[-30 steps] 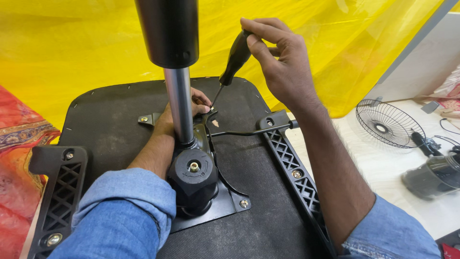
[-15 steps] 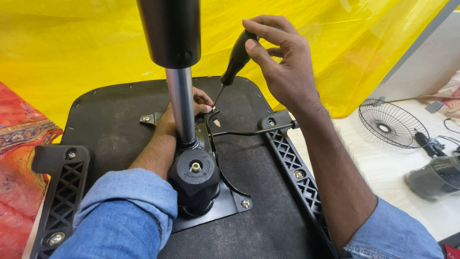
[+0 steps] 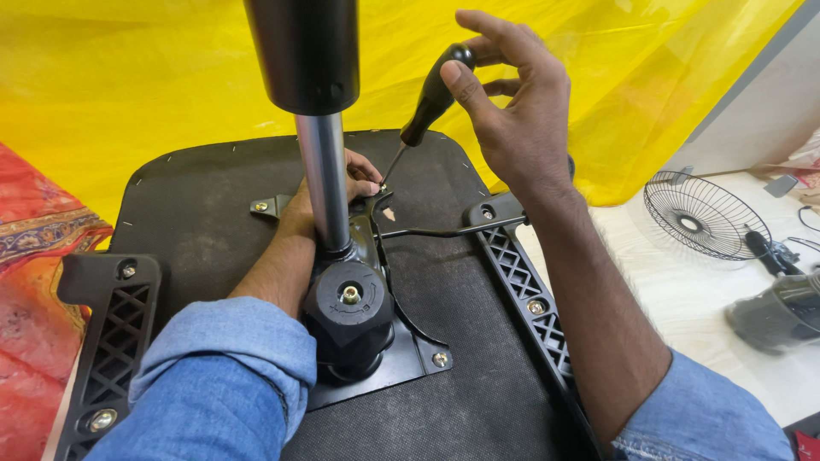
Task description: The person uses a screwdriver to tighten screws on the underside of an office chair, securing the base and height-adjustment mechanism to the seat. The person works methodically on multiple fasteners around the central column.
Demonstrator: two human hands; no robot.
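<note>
- A black-handled screwdriver with a thin metal shaft [image 3: 427,107] slants down from upper right to lower left, its tip at a small screw on the black metal mechanism plate [image 3: 376,224] bolted to the underside of an upturned office chair seat
- The right hand [image 3: 512,119] has thumb and fingertips loosely curled round the top of the screwdriver handle, the other fingers spread open
- The left hand [image 3: 329,192] rests on the plate behind the gas-lift column, fingers bent and pinched close to the screwdriver tip; whether it grips anything I cannot tell
- A shiny steel gas-lift column with a black upper cylinder [image 3: 320,154] rises from the plate, just in front of the left hand
- A thin black lever rod [image 3: 436,230] runs from the plate toward the right armrest bracket
- The black fabric-covered seat underside [image 3: 196,213] carries two black plastic lattice armrest brackets [image 3: 521,282], one at each side
- Yellow plastic sheeting [image 3: 128,77] hangs behind the seat
- A round wire fan grille [image 3: 705,213] lies on the white floor, well apart to the right
</note>
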